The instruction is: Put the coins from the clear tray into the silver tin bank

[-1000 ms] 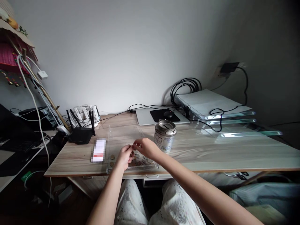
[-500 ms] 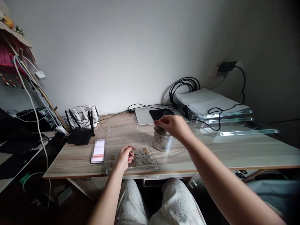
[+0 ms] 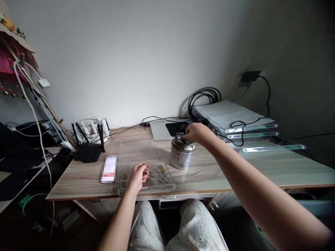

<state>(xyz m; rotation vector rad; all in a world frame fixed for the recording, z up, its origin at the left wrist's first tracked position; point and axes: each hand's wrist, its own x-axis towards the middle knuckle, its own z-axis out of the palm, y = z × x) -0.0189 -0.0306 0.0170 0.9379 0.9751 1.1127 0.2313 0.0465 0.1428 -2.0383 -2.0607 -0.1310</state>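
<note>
My left hand [image 3: 140, 175] rests over a clear plastic tray [image 3: 140, 153], its fingers curled together. A small bit of something pale shows between them, too little to name. Several silver and gold coins [image 3: 156, 182] lie at the tray's front, right of this hand, with a few more at its left. My right hand [image 3: 195, 133] is at the top of a round metal tin [image 3: 181, 157] with a printed label. Its fingers are pinched downward at the right part of the lid; whatever is in them is hidden.
A phone [image 3: 109, 169] lies left of the tray, near a black router [image 3: 88, 152]. Behind the tin are a silver laptop [image 3: 158, 130] and a black mouse pad [image 3: 176, 128]. Clear stacked shelves [image 3: 264, 139] with black cables stand at the right.
My right hand has moved right and slightly down across the tin's top, uncovering much of the lid. My left hand stays curled over the tray.
</note>
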